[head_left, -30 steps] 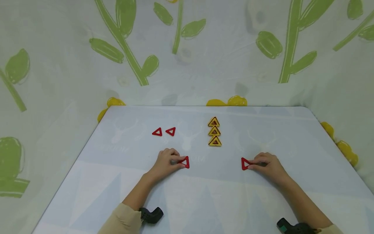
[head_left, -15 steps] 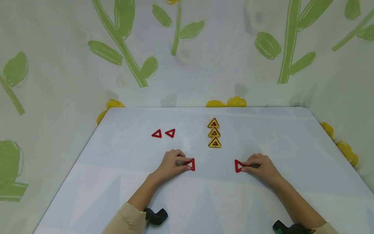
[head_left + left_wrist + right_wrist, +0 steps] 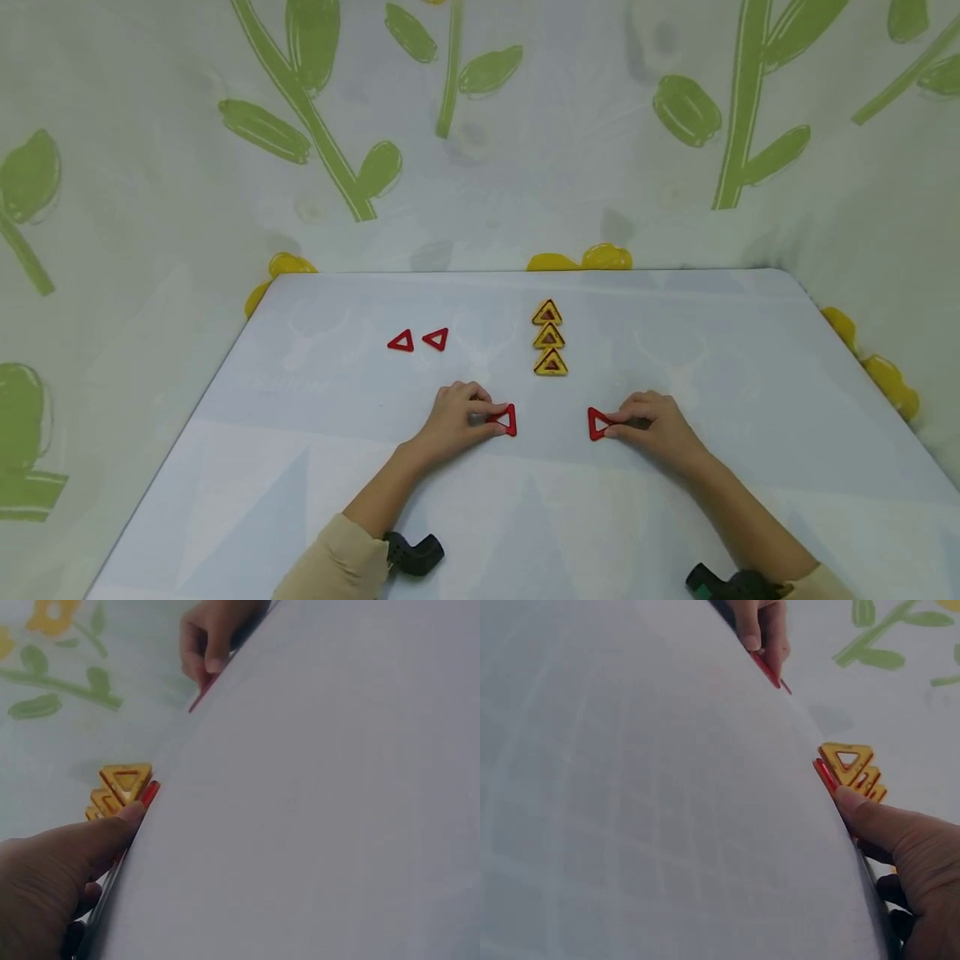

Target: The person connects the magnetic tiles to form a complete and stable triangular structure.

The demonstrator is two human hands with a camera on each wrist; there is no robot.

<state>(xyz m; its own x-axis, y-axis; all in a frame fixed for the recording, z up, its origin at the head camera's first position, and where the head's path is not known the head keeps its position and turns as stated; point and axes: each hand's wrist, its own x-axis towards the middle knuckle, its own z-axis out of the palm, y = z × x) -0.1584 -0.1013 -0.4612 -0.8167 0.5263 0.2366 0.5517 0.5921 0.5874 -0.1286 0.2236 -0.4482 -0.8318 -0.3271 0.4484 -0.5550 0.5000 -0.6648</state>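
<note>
Between thumb and fingers my left hand (image 3: 455,417) pinches a red triangle frame (image 3: 512,420) at one corner, its flat side facing right. Opposite it, my right hand (image 3: 660,425) pinches another red triangle frame (image 3: 592,424), flat side facing left. A gap of bare tabletop separates the two frames. Behind that gap, yellow triangles (image 3: 551,362) with dark red inner edges lie in a column pointing away from me. In the left wrist view the thumb (image 3: 129,817) covers part of the red frame; the right wrist view shows the right thumb (image 3: 855,802) on its frame.
Two more red triangle frames, one (image 3: 401,341) left of the other (image 3: 436,338), lie at the back left of the white patterned table (image 3: 300,500). A leaf-printed cloth wall (image 3: 570,167) rises behind the table's far edge.
Both hands have moved toward each other, the left one rightward and the right one leftward, each with its red triangle frame. The gap between the frames has narrowed. The other triangles stay put.
</note>
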